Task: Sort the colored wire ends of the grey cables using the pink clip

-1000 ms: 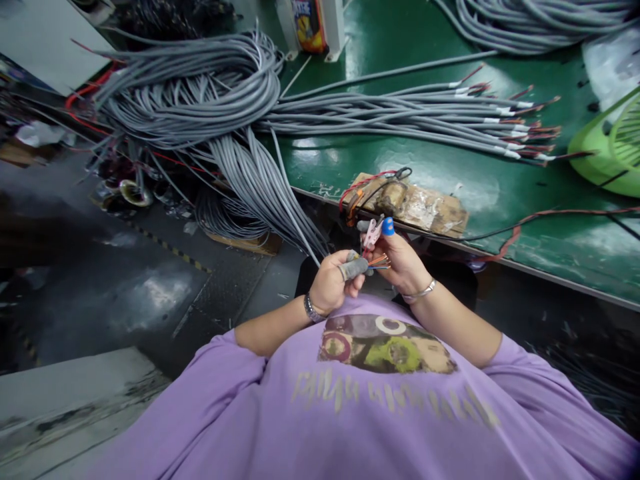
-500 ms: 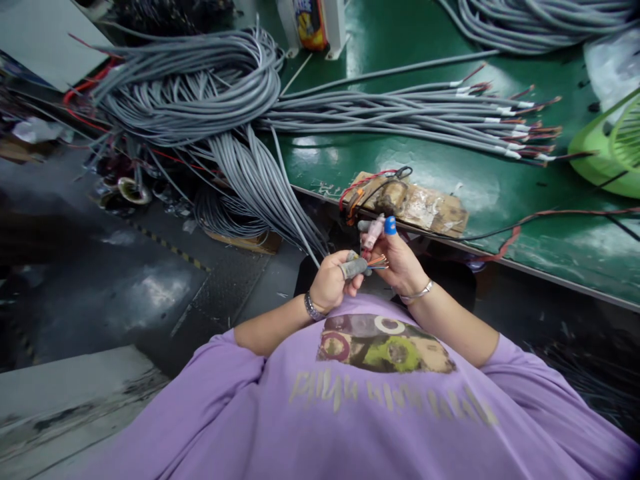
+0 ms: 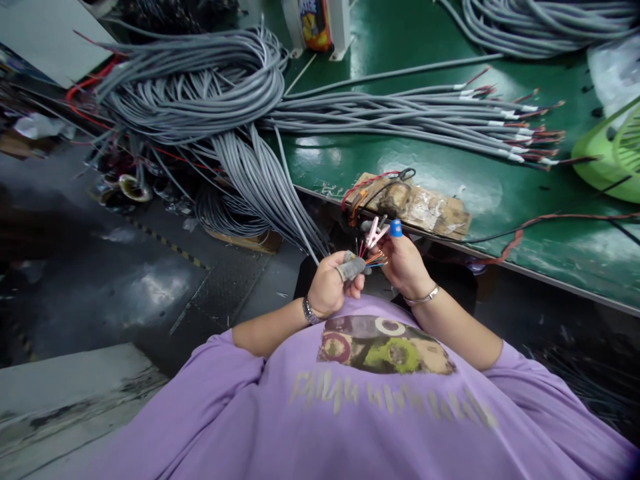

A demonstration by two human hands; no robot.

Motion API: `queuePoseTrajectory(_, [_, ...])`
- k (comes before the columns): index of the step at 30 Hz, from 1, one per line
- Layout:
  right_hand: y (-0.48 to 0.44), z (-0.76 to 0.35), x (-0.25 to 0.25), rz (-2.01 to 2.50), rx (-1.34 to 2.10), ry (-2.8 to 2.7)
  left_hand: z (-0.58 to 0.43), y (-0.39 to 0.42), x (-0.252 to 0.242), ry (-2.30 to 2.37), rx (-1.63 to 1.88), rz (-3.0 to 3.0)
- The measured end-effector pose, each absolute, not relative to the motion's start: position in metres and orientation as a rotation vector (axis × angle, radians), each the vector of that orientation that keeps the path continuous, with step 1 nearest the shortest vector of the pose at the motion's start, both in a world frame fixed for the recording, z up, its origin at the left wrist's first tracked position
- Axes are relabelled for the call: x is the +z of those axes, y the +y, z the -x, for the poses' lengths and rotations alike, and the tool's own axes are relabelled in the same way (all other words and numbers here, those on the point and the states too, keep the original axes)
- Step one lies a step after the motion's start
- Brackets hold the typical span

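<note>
My left hand (image 3: pixel 330 283), its thumb in a grey covering, is closed round the end of a cable; thin coloured wires (image 3: pixel 374 260) fan out of it to the right. Beside it, my right hand (image 3: pixel 404 263) has a blue cover on one fingertip and holds a small pink clip-like tool (image 3: pixel 376 233). The tool's two arms are spread apart, just above the wires. Fingers partly hide how it is gripped.
On the green table (image 3: pixel 350 160) lie a large coil of grey cables (image 3: pixel 195 93), a row of stripped cable ends (image 3: pixel 525 133) and a wooden block (image 3: pixel 415 207) at the near edge. A green basket-like object (image 3: pixel 610 153) is at the right.
My right hand has shifted slightly right, and the pink tool now shows its arms spread apart and clear of the wires. The wires are more fanned out. My left hand keeps its hold.
</note>
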State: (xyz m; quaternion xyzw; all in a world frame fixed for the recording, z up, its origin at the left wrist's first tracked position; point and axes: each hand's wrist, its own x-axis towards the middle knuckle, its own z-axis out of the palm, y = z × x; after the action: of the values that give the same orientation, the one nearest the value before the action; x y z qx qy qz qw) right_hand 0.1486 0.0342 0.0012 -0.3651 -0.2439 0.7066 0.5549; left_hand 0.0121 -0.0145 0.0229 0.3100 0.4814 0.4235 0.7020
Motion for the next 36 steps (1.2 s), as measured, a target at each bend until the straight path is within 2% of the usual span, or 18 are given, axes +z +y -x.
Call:
queuePoseTrajectory(8, [0.044,-0.147,-0.007,0.803,1.837,-0.473,-0.015,-0.009,0.019,1.085,0.94,-0.706])
queuePoseTrajectory(19, [0.047,-0.139,-0.006,0.857,1.706,-0.411,-0.014,-0.007,0.01,1.137,0.919,-0.742])
queuePoseTrajectory(32, [0.03,-0.175,-0.009,0.859,2.142,-0.715,0.0,-0.022,0.01,1.193,0.869,-0.886])
queuePoseTrajectory(36, [0.027,-0.179,-0.006,0.895,2.146,-0.896,-0.001,-0.022,0.01,1.193,0.817,-0.953])
